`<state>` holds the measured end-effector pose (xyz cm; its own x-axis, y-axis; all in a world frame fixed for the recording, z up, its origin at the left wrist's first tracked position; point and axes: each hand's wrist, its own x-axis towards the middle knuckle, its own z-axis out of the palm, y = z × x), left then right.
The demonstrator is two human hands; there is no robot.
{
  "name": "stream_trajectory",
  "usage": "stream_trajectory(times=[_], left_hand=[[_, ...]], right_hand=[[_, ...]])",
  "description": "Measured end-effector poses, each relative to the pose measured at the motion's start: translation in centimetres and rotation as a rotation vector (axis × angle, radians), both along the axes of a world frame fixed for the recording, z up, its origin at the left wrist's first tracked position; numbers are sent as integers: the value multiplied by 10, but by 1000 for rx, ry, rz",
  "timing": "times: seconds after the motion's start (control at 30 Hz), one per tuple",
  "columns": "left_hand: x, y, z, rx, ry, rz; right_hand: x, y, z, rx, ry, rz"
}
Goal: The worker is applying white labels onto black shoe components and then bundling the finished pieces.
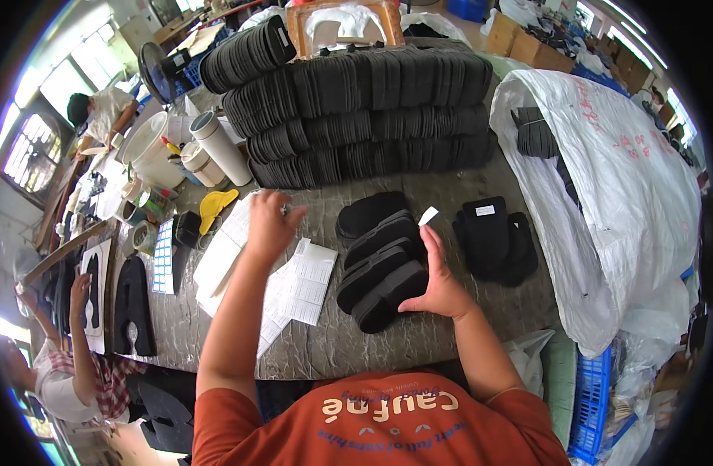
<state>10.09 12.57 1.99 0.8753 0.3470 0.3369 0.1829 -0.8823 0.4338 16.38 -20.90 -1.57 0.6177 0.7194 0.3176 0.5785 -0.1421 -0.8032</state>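
My right hand (442,283) lies along the right side of a fanned stack of black, rounded fabric pads (380,260). Its thumb and fingers are spread, the thumb touching the nearest pad. A small white label (429,215) stands up at its fingertips, by the stack's far right. Over white paper sheets (224,252) to the left, my left hand (273,225) is raised with its fingers curled; what they hold, if anything, is hidden. Printed label sheets (306,281) lie between the hands. Right of the stack lie more black pads (496,245), with white labels on them.
Tall rows of black pads (364,116) stand at the back. A large white sack (605,186) with pads inside bounds the right. At left are a tumbler (219,147), buckets (151,151) and a yellow piece (215,206). A co-worker (77,365) works at far left.
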Motion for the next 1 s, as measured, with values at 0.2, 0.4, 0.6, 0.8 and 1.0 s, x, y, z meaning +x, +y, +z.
stream_trajectory(times=[0.2, 0.4, 0.6, 0.8, 1.0], left_hand=[[-38, -109, -35, -331, -141, -397], [-69, -131, -27, -352, -205, -579], [-76, -135, -26, -216, -1, -689], [-96, -154, 7, 10, 234, -610], [-78, -158, -12, -5, 254, -316]], right_hand=[[-1, -5, -31, 137, 112, 27], [-26, -29, -44, 177, 13, -30], [-39, -28, -45, 170, -36, 141], [-35, -27, -42, 231, 62, 160], [-100, -11, -43, 161, -152, 11]])
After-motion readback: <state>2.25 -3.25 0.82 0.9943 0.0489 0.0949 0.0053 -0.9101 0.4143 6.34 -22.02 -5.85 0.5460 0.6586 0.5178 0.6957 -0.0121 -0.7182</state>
